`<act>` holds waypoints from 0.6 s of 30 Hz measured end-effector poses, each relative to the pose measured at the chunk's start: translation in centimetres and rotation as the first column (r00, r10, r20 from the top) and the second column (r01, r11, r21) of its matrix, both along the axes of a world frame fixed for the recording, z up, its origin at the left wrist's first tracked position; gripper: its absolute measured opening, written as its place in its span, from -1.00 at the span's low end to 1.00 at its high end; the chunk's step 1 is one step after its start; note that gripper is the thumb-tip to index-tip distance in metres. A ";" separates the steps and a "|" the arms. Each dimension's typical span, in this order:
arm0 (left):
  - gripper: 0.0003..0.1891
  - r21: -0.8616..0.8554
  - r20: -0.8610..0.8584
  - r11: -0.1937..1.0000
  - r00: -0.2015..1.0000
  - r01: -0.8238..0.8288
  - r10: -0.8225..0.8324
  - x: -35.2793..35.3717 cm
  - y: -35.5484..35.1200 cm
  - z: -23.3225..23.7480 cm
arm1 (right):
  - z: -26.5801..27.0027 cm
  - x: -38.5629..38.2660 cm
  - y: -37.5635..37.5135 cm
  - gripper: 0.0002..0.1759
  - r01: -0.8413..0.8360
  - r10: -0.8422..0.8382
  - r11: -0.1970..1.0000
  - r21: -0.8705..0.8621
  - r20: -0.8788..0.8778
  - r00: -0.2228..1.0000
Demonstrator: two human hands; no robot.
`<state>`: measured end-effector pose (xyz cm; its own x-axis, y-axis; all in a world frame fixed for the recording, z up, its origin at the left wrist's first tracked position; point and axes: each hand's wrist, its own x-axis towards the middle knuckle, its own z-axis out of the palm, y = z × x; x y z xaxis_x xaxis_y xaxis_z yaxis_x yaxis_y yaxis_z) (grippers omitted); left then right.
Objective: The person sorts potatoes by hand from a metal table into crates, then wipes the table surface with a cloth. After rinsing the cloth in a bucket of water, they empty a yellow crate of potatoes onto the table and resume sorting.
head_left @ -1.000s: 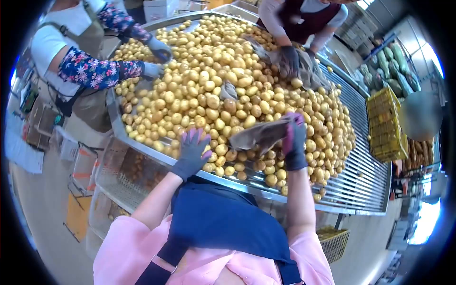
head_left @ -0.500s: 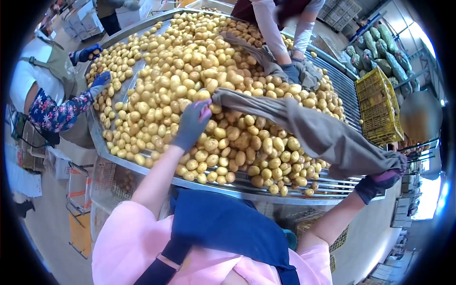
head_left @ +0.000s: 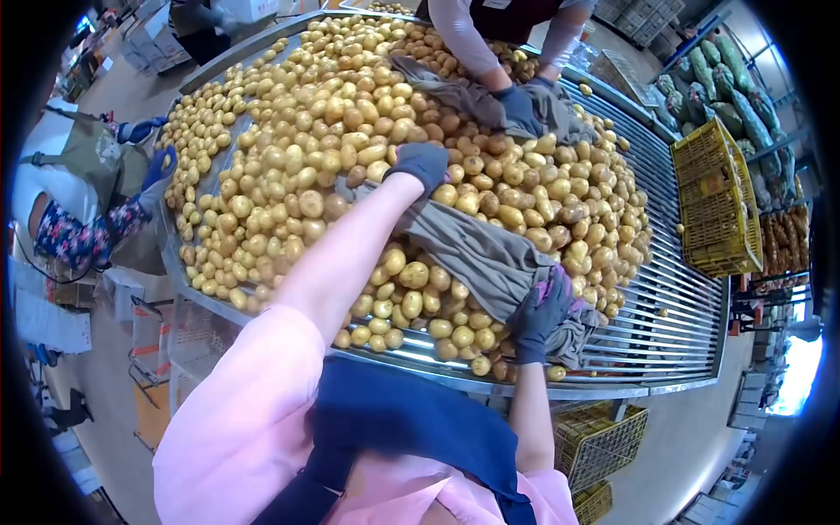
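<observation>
Cloth [head_left: 468, 249] lay on the near side of the potato heap [head_left: 350, 114], right hand [head_left: 542, 317] grasping its bunched end, likely for control. Left hand [head_left: 423, 168] curled at its upper edge, nearer heap centre; grip could not be told.

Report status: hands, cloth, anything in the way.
Left hand and right hand gripping grey cloth. Cloth lying over potatoes. Potatoes crowd both hands; co-worker's hands beyond, on second cloth.

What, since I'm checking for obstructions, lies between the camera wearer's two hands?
In the head view, a grey cloth stretches over potatoes from the left hand to the right hand.
</observation>
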<state>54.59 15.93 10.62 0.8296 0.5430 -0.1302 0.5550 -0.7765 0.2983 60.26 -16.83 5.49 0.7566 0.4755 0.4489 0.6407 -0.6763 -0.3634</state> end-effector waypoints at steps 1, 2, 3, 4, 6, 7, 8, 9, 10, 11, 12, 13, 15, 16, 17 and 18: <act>-0.71 0.021 -0.005 1.000 1.000 0.018 -0.018 0.4 0.2 -0.6 | 0.4 -0.3 -0.1 -0.50 -0.025 0.025 1.000 0.007 0.005 1.000; -0.72 0.040 -0.013 0.999 0.999 0.035 -0.035 0.4 0.2 -1.2 | 0.5 -0.6 -0.3 -0.50 -0.051 0.051 0.999 0.014 0.007 0.999; -0.73 -0.003 0.007 1.000 1.000 0.022 -0.022 0.1 0.1 -0.7 | 0.5 -0.6 -0.5 -0.50 -0.052 0.052 0.999 0.006 0.004 0.999; -0.72 -0.074 0.165 0.997 0.986 0.031 -0.018 -0.8 0.4 -1.6 | 0.4 -0.7 -0.5 -0.50 -0.049 0.049 0.999 0.016 0.008 0.999; -0.69 -0.259 0.511 0.965 0.853 0.035 0.106 -4.0 0.1 -1.3 | 0.9 -1.0 -0.3 -0.52 0.008 0.000 0.993 -0.119 0.068 0.998; -0.67 -0.371 0.663 0.928 0.712 0.041 0.233 -6.8 -1.1 0.0 | 1.1 -1.0 -0.5 -0.52 -0.018 0.026 0.993 -0.120 0.062 0.998; -0.64 -0.451 0.722 0.890 0.611 0.060 0.325 -10.0 -1.3 0.2 | 1.0 -0.9 -0.7 -0.53 -0.008 0.008 1.000 -0.015 -0.006 1.000; -0.61 -0.519 0.757 0.853 0.494 0.059 0.426 -14.1 -1.6 0.1 | 0.7 -1.1 -0.5 -0.55 -0.016 0.024 0.996 0.087 -0.095 0.995; -0.60 -0.614 0.721 0.789 0.400 -0.009 0.566 -18.7 -2.3 -0.3 | 0.9 -1.3 -0.7 -0.54 0.019 -0.019 1.000 0.007 -0.096 0.995; -0.60 -0.603 0.707 0.786 0.364 -0.137 0.606 -23.6 -2.8 -1.0 | 1.2 -1.2 -0.9 -0.54 0.028 -0.035 0.997 -0.072 -0.093 0.995; -0.59 -0.596 0.741 0.762 0.192 -0.253 0.643 -29.0 -3.8 -1.9 | 1.4 -1.5 -0.5 -0.53 -0.057 0.054 0.998 -0.037 -0.063 0.997; -0.59 -0.586 0.772 0.724 0.021 -0.365 0.636 -34.3 -5.6 -1.9 | 2.9 -2.8 0.1 -0.53 -0.124 0.122 0.989 -0.084 -0.033 0.992; -0.60 -0.544 0.778 0.514 -0.169 -0.663 0.605 -42.5 -10.0 0.4 | 1.6 -1.6 -0.6 -0.51 -0.224 0.228 0.969 -0.099 0.035 0.973; -0.64 -0.377 0.863 0.433 -0.139 -0.819 0.486 -47.5 -11.6 0.2 | 1.2 -0.8 -0.8 -0.49 -0.182 0.200 0.967 -0.180 0.083 0.976; -0.66 -0.310 0.873 0.265 -0.163 -0.913 0.459 -51.7 -13.9 0.5 | 0.9 0.1 -0.9 -0.44 -0.121 0.163 0.959 -0.256 0.148 0.975; -0.67 -0.249 0.894 0.093 -0.192 -0.964 0.405 -55.8 -16.3 -0.3 | 0.4 0.9 -1.2 -0.39 -0.146 0.182 0.960 -0.240 0.134 0.974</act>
<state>-1.21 -0.33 10.34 -0.6587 0.5048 0.5579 0.5872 -0.1187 0.8007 61.15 -18.01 5.92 0.5901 0.6903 0.4186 0.7857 -0.6103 -0.1012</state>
